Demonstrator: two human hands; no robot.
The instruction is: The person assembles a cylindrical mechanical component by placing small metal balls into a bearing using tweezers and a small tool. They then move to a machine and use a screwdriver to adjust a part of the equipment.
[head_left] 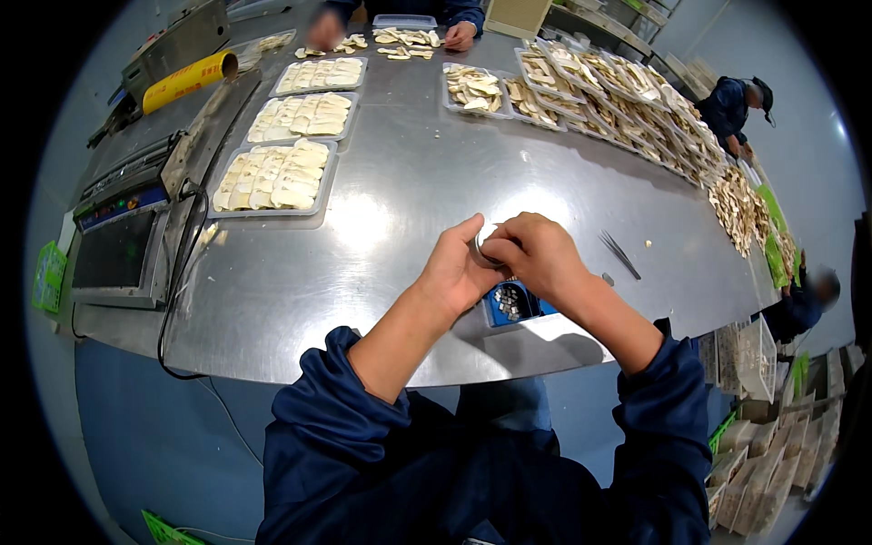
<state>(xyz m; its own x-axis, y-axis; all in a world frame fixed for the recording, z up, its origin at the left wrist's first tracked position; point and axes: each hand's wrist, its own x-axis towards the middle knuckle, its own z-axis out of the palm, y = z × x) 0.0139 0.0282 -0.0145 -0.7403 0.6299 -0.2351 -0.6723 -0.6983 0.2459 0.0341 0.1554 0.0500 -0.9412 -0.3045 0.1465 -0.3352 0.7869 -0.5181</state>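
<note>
2 bare hands work close together. l. hand (452,274) is curled w/ its thumb up, wrapped round a small, round, white & silver thing (486,234), prob. metal or shiny plastic. r. hand (543,252) is bent over it, fingers tucked in, tips right by it. can't tell if the r. tips pinch a bit of it, bc the hand hides that spot. the round thing is btwn the hands, up off the shiny grey metal table (409,191).

to do this bit well: hold it snug in the l. hand, no squashing, & let r. fingertips do the small work. best kept over the table, so a dropped bit is easy to find.

clock is set at the hands, 12 = far side. 6 o'clock, just below: small open blue box (491,314), hard & square, w/ tiny shiny silver bits (509,302) in a heap. 3 o'clock: thin, pointy, dark metal tweezers (621,255). 10 o'clock: clear plastic trays (326,186) w/ smooth, flat, cream slices (272,177) in neat rows. 1 o'clock: a big pile of rough, curly, brown-edged slices (627,113).
</note>
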